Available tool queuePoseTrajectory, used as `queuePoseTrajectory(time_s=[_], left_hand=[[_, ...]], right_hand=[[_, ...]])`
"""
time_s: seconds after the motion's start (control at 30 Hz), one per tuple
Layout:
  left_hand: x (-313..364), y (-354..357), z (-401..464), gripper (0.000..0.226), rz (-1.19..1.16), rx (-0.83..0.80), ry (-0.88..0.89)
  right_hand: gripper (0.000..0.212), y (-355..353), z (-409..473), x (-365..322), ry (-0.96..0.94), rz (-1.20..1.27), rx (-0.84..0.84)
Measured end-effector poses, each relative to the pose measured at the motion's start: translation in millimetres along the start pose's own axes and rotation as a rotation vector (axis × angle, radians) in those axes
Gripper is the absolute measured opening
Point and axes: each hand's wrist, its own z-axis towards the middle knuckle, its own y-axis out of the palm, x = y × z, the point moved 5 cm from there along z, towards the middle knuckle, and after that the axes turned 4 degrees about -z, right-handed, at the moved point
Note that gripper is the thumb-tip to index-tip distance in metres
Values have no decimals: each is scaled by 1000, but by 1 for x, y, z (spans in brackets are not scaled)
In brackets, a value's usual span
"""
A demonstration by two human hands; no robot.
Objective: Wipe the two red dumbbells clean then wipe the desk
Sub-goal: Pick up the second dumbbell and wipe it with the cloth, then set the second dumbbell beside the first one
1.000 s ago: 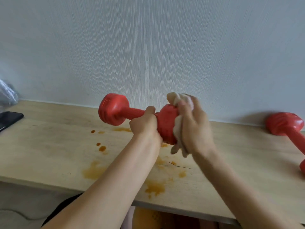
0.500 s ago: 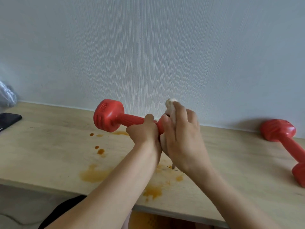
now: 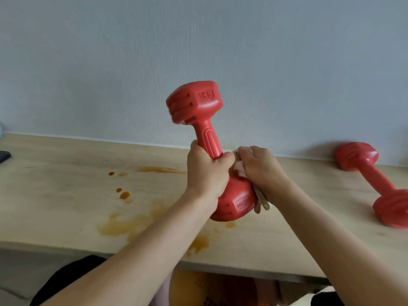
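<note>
A: We see the left hand (image 3: 206,173) wrapped round the handle of one red dumbbell (image 3: 206,138), which stands nearly upright, tilted a little, its lower head just above the worktop (image 3: 66,173).

B: And our right hand (image 3: 260,167) clutches a pale cloth (image 3: 260,200) against that lower head, on the side away from the left hand.

A: We find the second dumbbell (image 3: 375,182) lying on the worktop well to the right of the held one, by the wall (image 3: 198,40).

B: Orange-brown stains (image 3: 123,224) spread over the worktop left of and below the held dumbbell.
</note>
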Motion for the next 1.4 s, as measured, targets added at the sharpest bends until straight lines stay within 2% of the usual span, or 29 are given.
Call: queuePoseTrajectory(time_s=[0.13, 0.23, 0.37, 0.53, 0.63, 0.7, 0.77, 0.83, 0.93, 1.2, 1.3, 1.4], left_hand=[[8, 16, -13, 20, -114, -182, -162], [12, 35, -21, 16, -216, -279, -282], [4, 60, -28, 16, -138, -348, -403], [-8, 115, -36, 9, -39, -465, -572], [-21, 154, -39, 12, 23, -515, -646], [-33, 177, -39, 18, 70, -541, -658], [-44, 199, -40, 24, 149, -583, -657], [-53, 214, -39, 28, 193, -624, -671], [-64, 235, -41, 31, 203, -687, -733], [-78, 267, -30, 24, 102, -656, -785], [-77, 275, -24, 17, 108, -638, -752], [-75, 270, -17, 11, 225, -626, -666]], right_hand=[[39, 1, -3, 21, 21, -65, -74], [41, -32, -10, 29, -10, -106, -33], [45, -101, -15, 45, 32, 204, 22], [46, -148, -23, 85, 82, 326, 77], [44, -182, -27, 96, 71, 422, 229], [39, -202, -32, 98, 59, 469, 355], [43, -219, -36, 106, 69, 573, 432], [47, -228, -38, 110, 83, 625, 439], [36, -237, -35, 121, 104, 591, 477], [34, -246, -26, 152, 195, 568, 530], [36, -248, -27, 150, 188, 563, 518], [34, -249, -30, 150, 208, 584, 538]])
